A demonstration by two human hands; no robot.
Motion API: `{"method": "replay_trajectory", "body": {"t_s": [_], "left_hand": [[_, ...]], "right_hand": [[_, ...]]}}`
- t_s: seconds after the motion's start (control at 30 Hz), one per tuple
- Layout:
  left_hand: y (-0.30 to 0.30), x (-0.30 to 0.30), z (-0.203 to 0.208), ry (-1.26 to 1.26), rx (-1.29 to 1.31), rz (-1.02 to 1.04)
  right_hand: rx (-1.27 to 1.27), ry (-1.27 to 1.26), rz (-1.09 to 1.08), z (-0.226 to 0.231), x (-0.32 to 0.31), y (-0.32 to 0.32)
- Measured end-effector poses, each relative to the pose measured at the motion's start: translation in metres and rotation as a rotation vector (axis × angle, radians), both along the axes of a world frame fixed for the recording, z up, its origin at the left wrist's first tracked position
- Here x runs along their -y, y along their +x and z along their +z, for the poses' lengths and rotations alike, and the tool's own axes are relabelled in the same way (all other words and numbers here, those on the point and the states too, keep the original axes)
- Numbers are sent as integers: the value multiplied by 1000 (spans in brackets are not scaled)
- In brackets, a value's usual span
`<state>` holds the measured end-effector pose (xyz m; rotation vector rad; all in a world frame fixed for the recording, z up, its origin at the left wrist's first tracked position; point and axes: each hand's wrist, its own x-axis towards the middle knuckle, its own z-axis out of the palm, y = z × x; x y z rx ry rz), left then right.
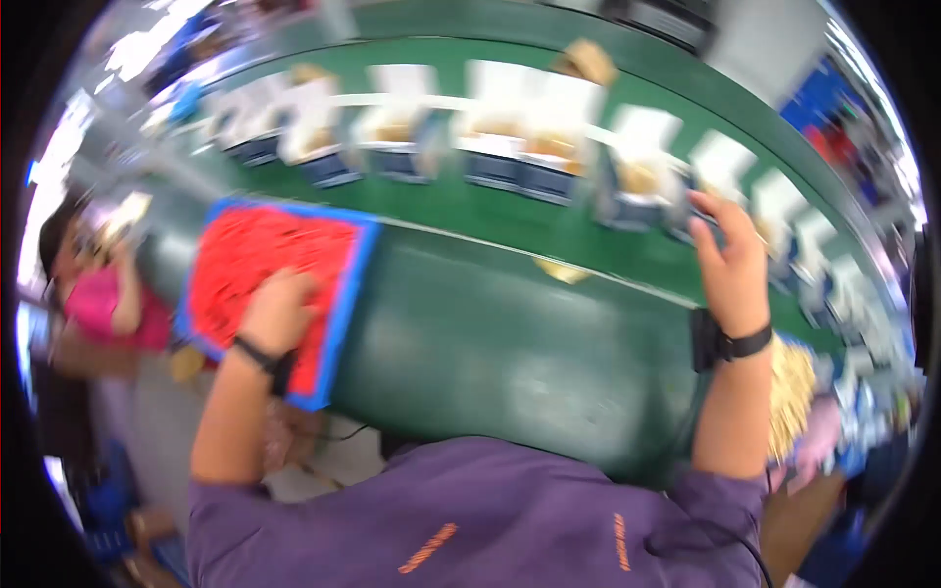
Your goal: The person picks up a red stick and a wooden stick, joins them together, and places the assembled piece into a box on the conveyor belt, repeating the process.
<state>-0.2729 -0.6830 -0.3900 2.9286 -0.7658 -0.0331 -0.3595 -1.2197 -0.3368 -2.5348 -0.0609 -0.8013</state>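
My left hand [279,309] is over a blue tray [340,338] heaped with small red pieces [250,245]. Its fingers are curled in among them; what they hold, if anything, is hidden and blurred. On the other side, my right hand [730,260] is raised over the edge of the green belt, thumb and fingers apart and nothing visible in it. Its fingertips are nearest to an open dark-blue and white box [681,220]. Beside that stands another open box [632,206] with something yellowish inside.
Several more open boxes [397,157] line the green belt [441,201], with a brown carton piece [586,64] behind them. A dark green worktop [480,333] lies before me. Pale yellow strips [789,392] are piled at right. A person in pink [118,304] is at left.
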Motion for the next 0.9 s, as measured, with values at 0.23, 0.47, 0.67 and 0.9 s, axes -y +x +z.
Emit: {"method": "replay_trajectory", "body": {"t_s": [0.23,0.47,0.67,0.9], "left_hand": [[20,-60,-3,-202,34,-101],[1,35,36,-919,-369,284],[-56,125,28,-1138,-646,160],[-81,265,-13,-1033,-973,14]], "right_hand": [[-289,244,-452,-5,101,-125],[-807,172,-592,-36,111,-173],[-600,206,-613,-49,106,-172],[-277,1008,-146,-55,15,-125]]}}
